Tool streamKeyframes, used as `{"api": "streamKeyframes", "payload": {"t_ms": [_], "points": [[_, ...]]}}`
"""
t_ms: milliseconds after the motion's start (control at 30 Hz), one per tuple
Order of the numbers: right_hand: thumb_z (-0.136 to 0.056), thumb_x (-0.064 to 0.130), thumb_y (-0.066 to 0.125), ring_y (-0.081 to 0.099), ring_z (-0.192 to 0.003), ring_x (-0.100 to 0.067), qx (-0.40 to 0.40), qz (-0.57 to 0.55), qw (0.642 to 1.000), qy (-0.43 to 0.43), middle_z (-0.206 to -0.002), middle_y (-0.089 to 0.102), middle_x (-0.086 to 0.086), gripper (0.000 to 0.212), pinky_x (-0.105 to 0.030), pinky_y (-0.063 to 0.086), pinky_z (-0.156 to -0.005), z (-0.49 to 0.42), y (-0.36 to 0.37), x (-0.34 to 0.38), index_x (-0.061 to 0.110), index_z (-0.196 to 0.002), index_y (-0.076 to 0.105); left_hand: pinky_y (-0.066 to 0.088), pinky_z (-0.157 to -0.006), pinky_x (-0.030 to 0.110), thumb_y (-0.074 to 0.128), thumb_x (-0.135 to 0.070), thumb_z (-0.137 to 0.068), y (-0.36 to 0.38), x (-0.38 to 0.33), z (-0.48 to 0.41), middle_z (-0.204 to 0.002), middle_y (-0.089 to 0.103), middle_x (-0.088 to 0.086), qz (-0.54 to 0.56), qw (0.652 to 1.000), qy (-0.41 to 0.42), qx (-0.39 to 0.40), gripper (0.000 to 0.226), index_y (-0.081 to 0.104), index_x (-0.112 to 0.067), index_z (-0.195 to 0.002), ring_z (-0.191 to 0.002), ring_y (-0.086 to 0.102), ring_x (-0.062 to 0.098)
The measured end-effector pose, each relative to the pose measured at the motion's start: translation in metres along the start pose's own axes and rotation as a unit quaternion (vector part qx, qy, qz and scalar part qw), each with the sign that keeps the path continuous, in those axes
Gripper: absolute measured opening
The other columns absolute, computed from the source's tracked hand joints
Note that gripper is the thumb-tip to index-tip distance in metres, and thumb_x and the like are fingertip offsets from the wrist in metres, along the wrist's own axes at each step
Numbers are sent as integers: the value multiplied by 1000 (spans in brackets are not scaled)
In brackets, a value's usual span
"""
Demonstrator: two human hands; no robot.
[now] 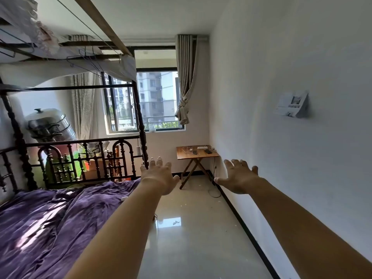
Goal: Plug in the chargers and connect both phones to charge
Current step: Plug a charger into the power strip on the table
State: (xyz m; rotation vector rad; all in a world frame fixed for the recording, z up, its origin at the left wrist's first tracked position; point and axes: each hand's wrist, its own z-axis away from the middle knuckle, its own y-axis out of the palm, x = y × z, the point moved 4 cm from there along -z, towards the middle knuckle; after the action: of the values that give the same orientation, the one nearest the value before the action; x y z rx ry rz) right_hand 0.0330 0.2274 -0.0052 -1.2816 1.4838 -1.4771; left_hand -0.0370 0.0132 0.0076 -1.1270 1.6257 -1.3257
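Both arms are stretched toward the far corner, with nothing held.

The left hand [159,174] and right hand [238,177] are seen with each grip spread and empty, well apart from the small folding worktop [196,156] under the window. The phones [194,152], white power strip [202,147] and cables [186,150] are laid together on it, presumably for a short reach to the wall by the purple-covered bed [50,222]. The task is judged as not yet begun.

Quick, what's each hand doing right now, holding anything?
Left hand: open, fingers spread, holding nothing.
Right hand: open, fingers spread, holding nothing.
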Motion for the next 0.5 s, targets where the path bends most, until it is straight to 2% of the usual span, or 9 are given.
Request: {"api": "streamKeyframes", "payload": {"t_ms": [233, 500], "points": [[-90, 59, 41, -1, -147, -26, 1, 10, 1000, 1, -161, 2, -6, 82, -53, 5, -114, -40, 9, -7, 20, -151, 4, 5, -113, 56, 35, -51, -95, 15, -10, -44, -160, 7, 9, 4, 1000, 20, 2, 67, 16, -21, -151, -146, 2, 30], [-89, 60, 43, 5, -146, -27, -27, 22, 999, -10, -160, 11, -6, 82, -53, 10, -113, -142, 14, -26, 20, -151, 7, 7, -115, 54, 35, -48, -95, 31, -33, -141, -161, 6, 10, 8, 1000, 24, -10, 67, 14, -21, -152, -146, 0, 30]]}}
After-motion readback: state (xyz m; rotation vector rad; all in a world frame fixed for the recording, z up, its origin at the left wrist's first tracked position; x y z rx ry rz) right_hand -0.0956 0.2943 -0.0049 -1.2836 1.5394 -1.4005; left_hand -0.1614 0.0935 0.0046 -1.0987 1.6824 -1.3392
